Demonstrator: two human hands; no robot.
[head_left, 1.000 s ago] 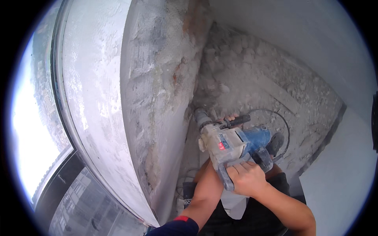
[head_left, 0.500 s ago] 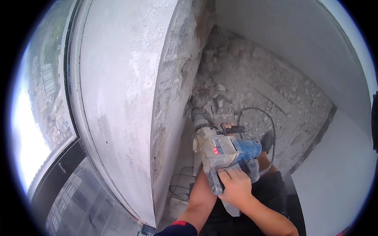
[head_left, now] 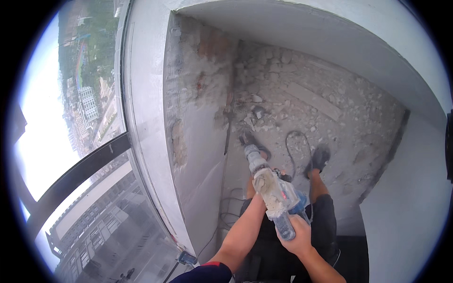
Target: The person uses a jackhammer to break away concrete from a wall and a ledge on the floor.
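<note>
In the head view, the person looks down along a rough, chipped wall (head_left: 198, 118) at a floor (head_left: 330, 122) strewn with rubble (head_left: 257, 111) and dust. Both hands carry a dusty hammer drill (head_left: 273, 195) with a blue and grey body, held out in front of the legs and close beside the wall. The right hand (head_left: 297, 236) is clenched around the rear grip of the drill, at the end nearest the camera. The left hand (head_left: 261, 195) sits further forward against the side of the drill body; it is mostly hidden behind the tool, so whether it is clamped on a side handle cannot be told. The chisel bit (head_left: 227, 129) runs forward from the drill's nose and lies along the foot of the wall, its tip near the broken plaster and rubble. A black cable (head_left: 295, 151) loops over the floor just beyond the drill. The person's two shoes (head_left: 320, 158) stand on the dusty floor, one on each side of the tool, and dark shorts (head_left: 325, 221) show below. To the left of the wall a tall window (head_left: 89, 155) looks out over buildings far below.
</note>
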